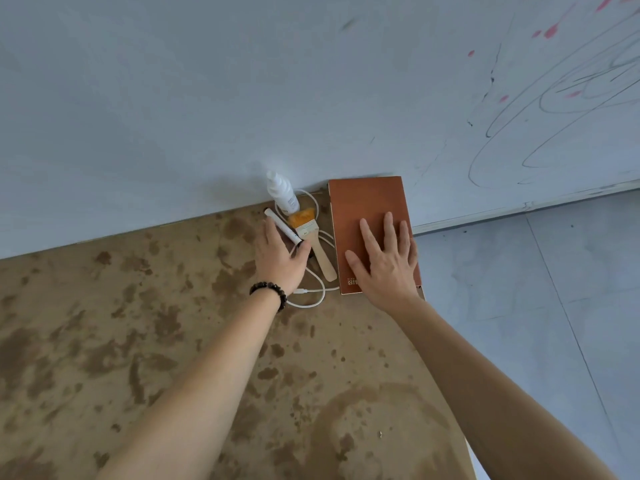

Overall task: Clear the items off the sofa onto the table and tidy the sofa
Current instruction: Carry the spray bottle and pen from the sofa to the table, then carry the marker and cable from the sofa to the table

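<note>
Noted pen (281,223) angled up-left from left hand (280,258) thumb crook, grip unclear; right hand (384,265) spread flat on book (363,202) alongside.

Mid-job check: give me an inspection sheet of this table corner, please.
Surface: brown stained table, items gathered at its far corner.
Job's things: notebook, upright spray bottle, marker and brush, all near the wall.
Clutter: nothing seen.
Hands: left hand lies against the marker, fingers straight; right hand flat on the notebook.
Cables: white cable looped beneath the brush.
Surroundings: scribbled wall; grey tiled floor.
</note>
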The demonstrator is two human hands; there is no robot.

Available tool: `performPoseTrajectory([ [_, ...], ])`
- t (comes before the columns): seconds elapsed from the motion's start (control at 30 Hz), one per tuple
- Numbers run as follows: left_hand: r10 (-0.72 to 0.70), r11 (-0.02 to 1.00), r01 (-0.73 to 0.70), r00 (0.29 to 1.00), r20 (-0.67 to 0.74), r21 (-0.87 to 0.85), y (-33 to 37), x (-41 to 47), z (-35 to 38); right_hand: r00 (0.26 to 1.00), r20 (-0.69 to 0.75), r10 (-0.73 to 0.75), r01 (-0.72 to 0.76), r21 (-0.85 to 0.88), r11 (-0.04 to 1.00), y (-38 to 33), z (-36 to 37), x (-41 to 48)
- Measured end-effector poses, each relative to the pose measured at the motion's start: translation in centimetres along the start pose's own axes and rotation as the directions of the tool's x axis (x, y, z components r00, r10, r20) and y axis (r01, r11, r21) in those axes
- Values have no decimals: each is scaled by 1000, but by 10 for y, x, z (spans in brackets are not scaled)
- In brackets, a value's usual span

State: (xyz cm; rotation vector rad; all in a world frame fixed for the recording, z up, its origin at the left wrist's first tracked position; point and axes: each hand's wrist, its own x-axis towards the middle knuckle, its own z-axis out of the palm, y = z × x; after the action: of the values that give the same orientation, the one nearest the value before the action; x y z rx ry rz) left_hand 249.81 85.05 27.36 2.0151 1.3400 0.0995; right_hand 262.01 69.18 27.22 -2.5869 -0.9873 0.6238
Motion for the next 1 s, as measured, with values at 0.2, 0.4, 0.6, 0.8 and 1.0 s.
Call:
performPoseTrajectory([
  [0.2, 61, 992, -69, 995, 78, 108, -13, -5, 1, 1000, 24, -7, 8, -64, 998, -1, 1, 0],
  [0.4, 72, 997, -71, 993, 90, -16, -10, -47, -49, 997, 18, -76, 77, -36, 996, -12, -30, -20],
  [0.6, 77, 941, -89, 996, -49, -327, -11, -174, -115, 997, -24, -78, 81, 275, 958, -35, -92, -129],
  [0.8, -181, 844, 20, 951, -250, -536, -25, -355, -128, 993, -38, -107, 112, 514, 850, -10, -114, -257],
  [1.0, -616, 689, 272, 708, -346, -671, -32, -521, -69, 939, 183, -292, 139, 573, 808, 44, -83, -331],
])
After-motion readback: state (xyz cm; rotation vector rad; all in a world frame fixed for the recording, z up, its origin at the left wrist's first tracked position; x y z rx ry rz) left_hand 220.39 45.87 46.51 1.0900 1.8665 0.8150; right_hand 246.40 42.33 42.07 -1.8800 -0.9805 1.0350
